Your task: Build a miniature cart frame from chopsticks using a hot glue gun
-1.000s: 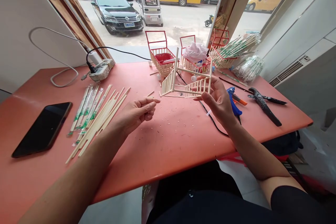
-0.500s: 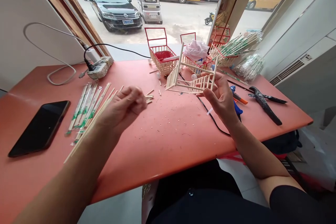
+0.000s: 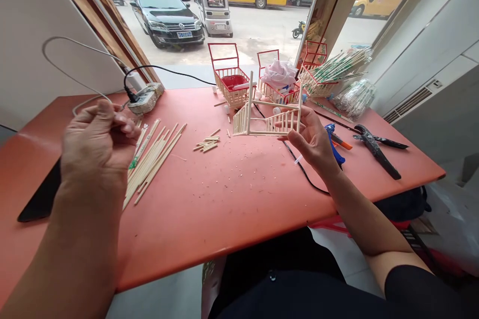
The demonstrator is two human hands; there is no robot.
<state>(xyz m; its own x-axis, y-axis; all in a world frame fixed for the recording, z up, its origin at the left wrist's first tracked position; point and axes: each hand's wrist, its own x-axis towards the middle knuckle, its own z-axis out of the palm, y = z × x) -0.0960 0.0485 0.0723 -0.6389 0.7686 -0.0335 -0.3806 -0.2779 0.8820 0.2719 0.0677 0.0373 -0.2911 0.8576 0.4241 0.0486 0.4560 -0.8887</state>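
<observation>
In the head view, the left hand [image 3: 98, 134] has swung away to the left, well apart from the stick frame [image 3: 249, 111], and now covers part of the phone [image 3: 39, 202] and the far ends of the long sticks [image 3: 155, 164]. Its fingers are curled together; I cannot tell whether they pinch anything. That move uncovers the short sticks [image 3: 207, 144] on the table [image 3: 224, 229]. The right hand [image 3: 312, 139] stays put, thumb and fingers clamped on the frame's right side, holding it above the table, left of the glue gun [image 3: 334, 145]. The right hand apparently steadies the work alone.
</observation>
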